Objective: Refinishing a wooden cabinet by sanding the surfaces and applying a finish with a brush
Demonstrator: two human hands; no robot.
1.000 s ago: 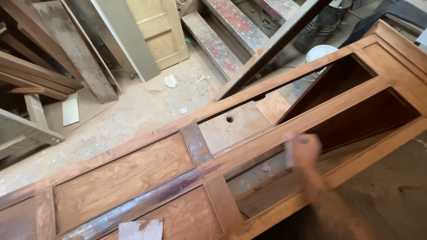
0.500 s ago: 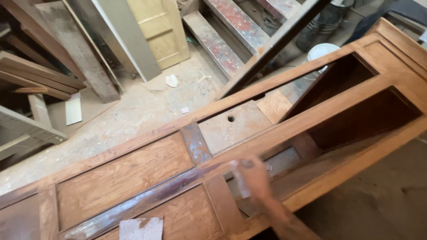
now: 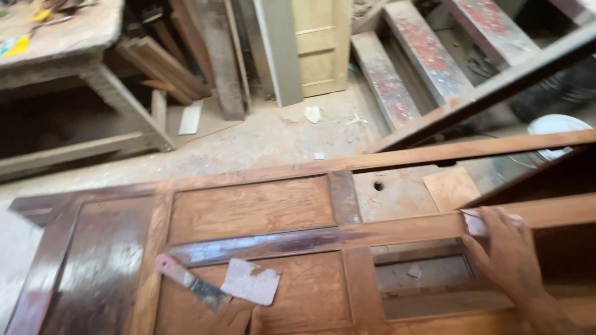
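A brown wooden door (image 3: 248, 211) lies flat, with bare sanded panels and a dark varnished left end. My right hand (image 3: 506, 260) presses a small piece of sandpaper (image 3: 477, 221) against the door's long middle rail, beside an open panel gap. Only the fingertips of my left hand (image 3: 239, 319) show at the bottom edge; they rest on a lower panel and hold nothing. Just above them lie a scraper with a red handle (image 3: 189, 282) and a loose pale sheet of sandpaper (image 3: 251, 282).
A rough workbench (image 3: 68, 37) stands at the back left. Planks and a pale yellow door (image 3: 320, 43) lean behind it. Red-stained boards (image 3: 397, 80) lie on the dusty floor. A white bucket (image 3: 559, 127) stands at the right.
My right hand swung down and left across the door, then came back to the middle rail with the sandpaper. The view turned left, bringing in the scraper, loose sandpaper and left hand.
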